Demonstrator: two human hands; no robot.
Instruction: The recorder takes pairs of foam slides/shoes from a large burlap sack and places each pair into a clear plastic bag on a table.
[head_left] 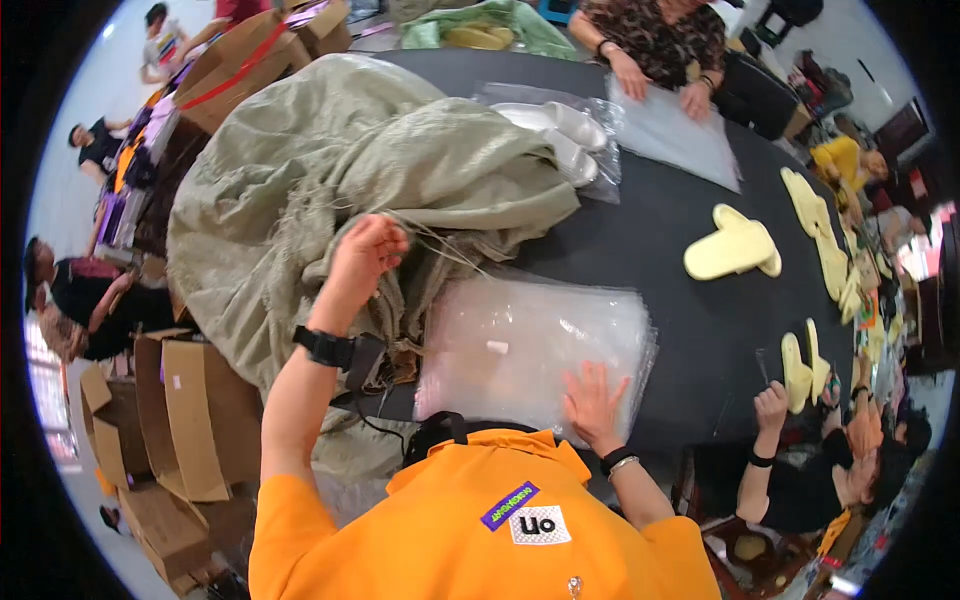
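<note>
My left hand point(370, 248) is raised at the near side of a large grey-green woven sack point(300, 130). Its fingers are closed on a thin string point(445, 250), which trails off to the right toward the bags. A stack of clear plastic bags point(530, 310) lies on the dark table in front of me. My right hand point(595, 400) rests flat on the stack's near right part, fingers spread. A small white piece point(497, 347) sits on top of the bags, left of that hand.
White slippers point(565, 135) lie in clear plastic beyond the sack. Pale yellow slippers point(735, 245) are on the dark table point(630, 250), with more along its right edge. Across from me a person's hands point(665, 90) touch clear bags. Cardboard boxes point(195, 420) stand at left.
</note>
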